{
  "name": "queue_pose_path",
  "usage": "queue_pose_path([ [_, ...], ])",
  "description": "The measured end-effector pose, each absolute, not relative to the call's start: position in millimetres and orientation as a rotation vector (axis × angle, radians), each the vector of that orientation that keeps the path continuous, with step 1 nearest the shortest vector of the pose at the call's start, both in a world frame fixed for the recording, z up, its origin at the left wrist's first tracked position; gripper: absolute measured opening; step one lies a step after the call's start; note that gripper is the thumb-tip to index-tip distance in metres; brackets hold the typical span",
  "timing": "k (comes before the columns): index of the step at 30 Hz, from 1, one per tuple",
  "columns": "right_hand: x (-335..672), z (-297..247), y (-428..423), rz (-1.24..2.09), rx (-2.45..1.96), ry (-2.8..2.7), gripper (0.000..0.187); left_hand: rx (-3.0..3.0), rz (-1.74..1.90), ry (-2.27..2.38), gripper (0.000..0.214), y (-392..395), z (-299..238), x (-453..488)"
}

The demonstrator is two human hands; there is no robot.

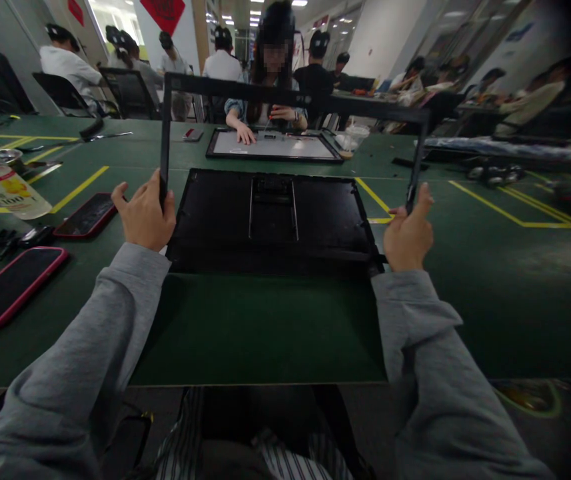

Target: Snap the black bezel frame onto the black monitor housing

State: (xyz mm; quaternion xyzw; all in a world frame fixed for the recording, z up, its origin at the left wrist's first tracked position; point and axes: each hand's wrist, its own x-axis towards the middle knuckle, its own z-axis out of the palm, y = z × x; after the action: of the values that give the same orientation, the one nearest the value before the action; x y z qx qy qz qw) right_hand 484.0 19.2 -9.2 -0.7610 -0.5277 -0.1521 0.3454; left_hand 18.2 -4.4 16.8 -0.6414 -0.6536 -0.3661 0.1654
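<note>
A thin black rectangular frame, like a monitor bezel (290,98), is held up tilted above the table. My left hand (148,212) is closed round its left side, with the thumb in front. On the opposite side, my right hand (408,233) grips the lower part of the bezel's right strip. Below and behind the bezel, a black monitor back cover (215,210) lies on the table, with a recessed bracket area in its middle. The bezel's lower edge is hard to make out against the dark cover.
Across the green table (265,327), a co-worker's hands are over a flat panel (295,147). Phones in red cases (12,287) and a plastic cup (10,192) lie at left. Another cup (352,139) stands beyond the cover. Cables and dark parts (495,172) lie at right.
</note>
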Motion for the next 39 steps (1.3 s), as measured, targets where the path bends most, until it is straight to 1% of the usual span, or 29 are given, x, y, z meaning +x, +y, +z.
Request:
queue_pose_path([
  [5,486,-15,22,-0.258,-2.139,-1.514,0.059,-1.921,-0.831,-1.989,0.052,4,3,16],
  [18,487,-27,24,-0.171,-2.129,-1.638,0.061,-1.941,-0.53,-2.091,0.05,9,-10,10],
  [25,485,-27,23,-0.115,-2.155,-1.672,0.059,-1.973,-0.414,-2.109,0.049,13,-16,5],
  [39,486,-29,24,-0.077,-2.184,-1.701,0.058,-1.968,-0.314,-2.087,0.051,16,-17,1],
])
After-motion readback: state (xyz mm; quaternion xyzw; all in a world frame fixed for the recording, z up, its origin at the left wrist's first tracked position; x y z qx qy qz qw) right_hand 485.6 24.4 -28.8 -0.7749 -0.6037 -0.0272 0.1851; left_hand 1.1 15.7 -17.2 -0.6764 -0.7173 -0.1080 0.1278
